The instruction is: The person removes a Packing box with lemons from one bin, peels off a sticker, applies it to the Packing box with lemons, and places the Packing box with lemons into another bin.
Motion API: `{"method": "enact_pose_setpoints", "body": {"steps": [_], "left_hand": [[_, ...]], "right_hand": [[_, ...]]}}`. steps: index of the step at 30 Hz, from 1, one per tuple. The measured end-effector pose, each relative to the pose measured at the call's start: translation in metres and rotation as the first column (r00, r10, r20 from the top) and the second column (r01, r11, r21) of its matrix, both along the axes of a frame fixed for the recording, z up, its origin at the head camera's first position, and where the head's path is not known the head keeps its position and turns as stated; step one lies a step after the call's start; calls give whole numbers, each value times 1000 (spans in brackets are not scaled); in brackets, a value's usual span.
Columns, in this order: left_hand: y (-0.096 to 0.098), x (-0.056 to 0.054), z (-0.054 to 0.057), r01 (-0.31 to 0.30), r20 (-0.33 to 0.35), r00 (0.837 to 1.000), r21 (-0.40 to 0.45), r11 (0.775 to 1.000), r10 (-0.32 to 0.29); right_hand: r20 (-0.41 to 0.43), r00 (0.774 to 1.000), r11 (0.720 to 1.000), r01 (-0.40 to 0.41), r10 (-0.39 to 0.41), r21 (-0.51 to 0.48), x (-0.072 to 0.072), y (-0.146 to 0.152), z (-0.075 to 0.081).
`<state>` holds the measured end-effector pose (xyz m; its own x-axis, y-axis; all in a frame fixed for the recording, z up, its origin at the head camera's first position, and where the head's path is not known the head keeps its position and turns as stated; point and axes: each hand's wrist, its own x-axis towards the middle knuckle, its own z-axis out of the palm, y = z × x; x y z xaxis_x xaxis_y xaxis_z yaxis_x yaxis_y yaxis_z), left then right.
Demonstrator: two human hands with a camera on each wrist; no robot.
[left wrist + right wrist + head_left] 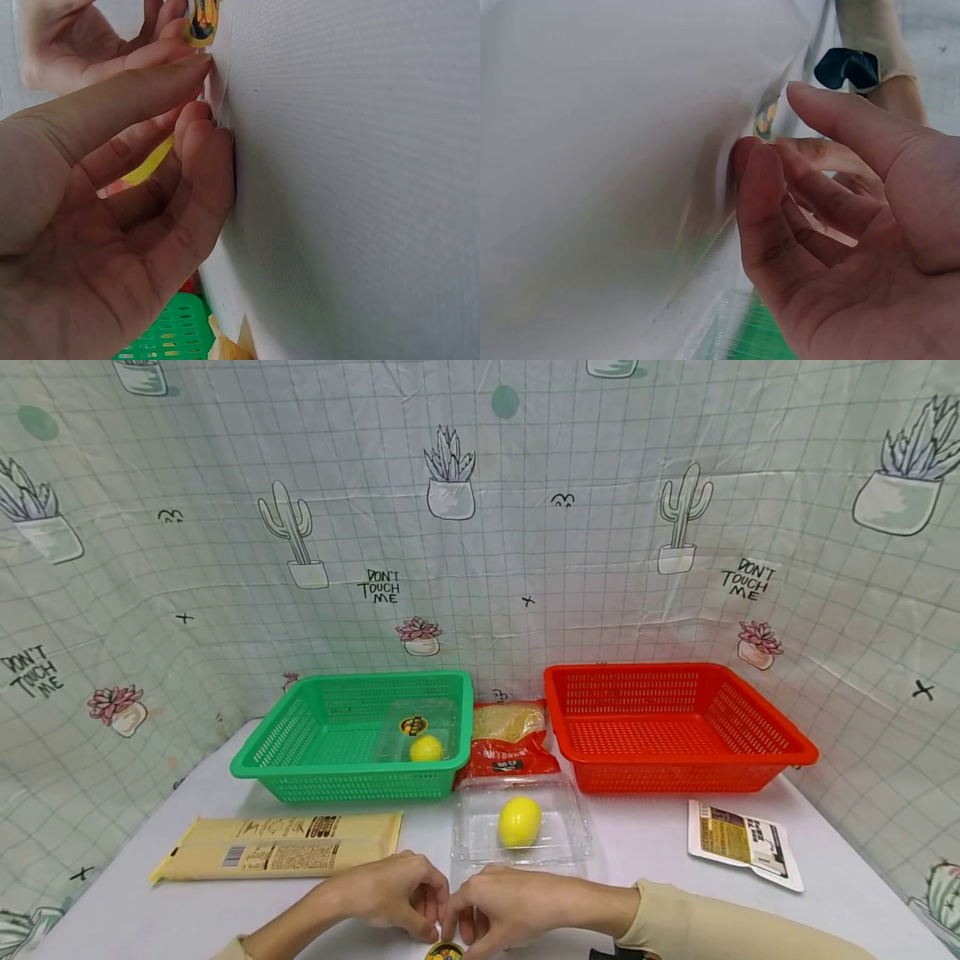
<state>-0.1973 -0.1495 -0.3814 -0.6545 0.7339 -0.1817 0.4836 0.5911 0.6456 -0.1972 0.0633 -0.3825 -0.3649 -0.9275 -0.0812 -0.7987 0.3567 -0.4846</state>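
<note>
Both hands meet low in the head view over a small round sticker (445,952) with a yellow rim and a colourful print. The left hand (390,893) has its thumb and fingertips at the sticker's upper edge, pinching there. From the other side the right hand (517,906) curls its fingers and thumb about it. A pale paper edge (223,79) shows beside the left thumb in the left wrist view. Just beyond the hands sits a clear plastic box (555,827) with a yellow lemon (520,822) on it or in it.
Behind stand a green basket (352,768), holding a labelled clear box (392,727) and another lemon (427,748), and a red basket (675,774). A red food packet (510,739) lies between them. A long beige packet (292,843) lies left, a flat pouch (742,843) right.
</note>
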Motion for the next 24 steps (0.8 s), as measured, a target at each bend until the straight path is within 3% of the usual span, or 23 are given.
{"method": "enact_pose_setpoints", "body": {"steps": [8, 16, 24], "left_hand": [[0, -1, 0, 24, 26, 999, 20, 1000, -25], [0, -3, -1, 41, 3, 999, 0, 999, -41], [0, -3, 0, 39, 28, 999, 2, 999, -39]], "right_hand": [[33, 999, 999, 23, -22, -39, 2, -2, -4], [43, 998, 998, 40, -37, -53, 3, -2, -5], [163, 982, 991, 111, -99, -68, 0, 0, -2]]}}
